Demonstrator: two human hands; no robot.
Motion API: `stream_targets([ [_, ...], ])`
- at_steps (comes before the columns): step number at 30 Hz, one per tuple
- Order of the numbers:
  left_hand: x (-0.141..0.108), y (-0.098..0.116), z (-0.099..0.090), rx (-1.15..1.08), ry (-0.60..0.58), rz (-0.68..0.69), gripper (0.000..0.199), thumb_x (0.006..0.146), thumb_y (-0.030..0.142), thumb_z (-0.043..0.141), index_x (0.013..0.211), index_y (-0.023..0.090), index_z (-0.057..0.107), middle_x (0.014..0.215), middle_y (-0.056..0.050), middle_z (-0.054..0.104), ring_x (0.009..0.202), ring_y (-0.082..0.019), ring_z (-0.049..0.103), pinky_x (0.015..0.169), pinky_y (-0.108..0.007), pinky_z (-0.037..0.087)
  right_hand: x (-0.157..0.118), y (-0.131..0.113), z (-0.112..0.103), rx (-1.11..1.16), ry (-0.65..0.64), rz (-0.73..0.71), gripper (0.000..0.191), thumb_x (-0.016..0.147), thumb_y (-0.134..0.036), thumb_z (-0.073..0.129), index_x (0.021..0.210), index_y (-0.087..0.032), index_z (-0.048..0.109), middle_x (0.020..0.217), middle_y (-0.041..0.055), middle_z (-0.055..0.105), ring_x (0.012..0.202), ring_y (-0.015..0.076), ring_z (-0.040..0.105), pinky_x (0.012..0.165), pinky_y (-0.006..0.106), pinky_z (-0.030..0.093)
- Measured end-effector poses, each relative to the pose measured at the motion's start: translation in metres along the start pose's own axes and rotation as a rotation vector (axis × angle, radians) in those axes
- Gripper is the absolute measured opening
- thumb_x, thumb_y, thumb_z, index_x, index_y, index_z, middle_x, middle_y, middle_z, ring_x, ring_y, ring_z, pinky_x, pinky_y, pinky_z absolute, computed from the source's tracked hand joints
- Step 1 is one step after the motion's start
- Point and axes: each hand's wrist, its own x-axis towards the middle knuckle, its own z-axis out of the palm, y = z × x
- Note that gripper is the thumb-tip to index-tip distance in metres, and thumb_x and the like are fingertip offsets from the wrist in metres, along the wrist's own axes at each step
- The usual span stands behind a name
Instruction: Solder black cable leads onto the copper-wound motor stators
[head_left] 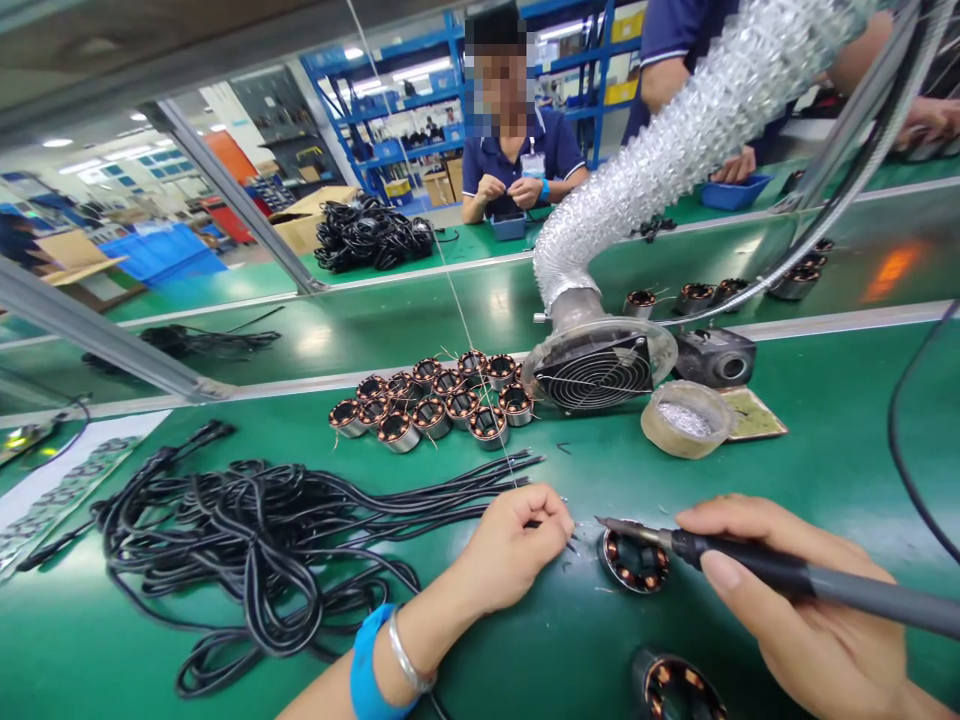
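My right hand (795, 610) grips a grey soldering iron (757, 568), its tip just left of a small motor stator with copper windings (636, 562) lying on the green table (825, 440). My left hand (514, 545) is closed on the end of a black wire (551, 523) beside that stator, and a thin solder strand (480, 370) runs up from the hand. Another stator (679, 688) sits at the bottom edge.
A tangle of black cables (255, 530) lies left. Several stators (435, 400) cluster behind, next to a fume fan (596, 372) on a foil duct (675, 130), a tape roll (686, 418) and a sponge (754, 412). A seated person (517, 160) works across the conveyor.
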Motion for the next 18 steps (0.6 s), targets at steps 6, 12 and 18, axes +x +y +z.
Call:
stream_targets([
  [6, -0.0012, 0.0021, -0.0007, 0.016, -0.011, 0.001, 0.016, 0.075, 0.030, 0.057, 0.068, 0.017, 0.054, 0.060, 0.005, 0.045, 0.053, -0.009, 0.034, 0.051, -0.021, 0.028, -0.0001, 0.0029, 0.0021, 0.017, 0.005, -0.008, 0.010, 0.087, -0.022, 0.057, 0.094, -0.025, 0.064, 0.079, -0.0011, 0.070, 0.064, 0.0149, 0.068, 0.052, 0.020, 0.053],
  [12, -0.0016, 0.0036, -0.0004, 0.012, -0.010, -0.009, 0.017, 0.077, 0.030, 0.057, 0.068, 0.017, 0.053, 0.059, 0.005, 0.044, 0.052, -0.008, 0.032, 0.049, -0.020, 0.027, -0.0003, 0.0026, 0.0036, 0.040, -0.001, -0.004, 0.012, 0.086, -0.020, 0.058, 0.095, -0.025, 0.064, 0.079, 0.0004, 0.071, 0.064, 0.0173, 0.069, 0.050, 0.023, 0.054],
  [18, -0.0005, 0.0039, 0.0009, 0.027, -0.018, -0.009, 0.018, 0.079, 0.031, 0.057, 0.070, 0.017, 0.053, 0.060, 0.006, 0.044, 0.052, -0.008, 0.032, 0.049, -0.020, 0.027, 0.0016, -0.0009, 0.0070, 0.019, -0.023, -0.034, 0.014, 0.086, -0.019, 0.057, 0.097, -0.025, 0.063, 0.081, -0.0003, 0.070, 0.066, 0.0157, 0.068, 0.056, 0.022, 0.055],
])
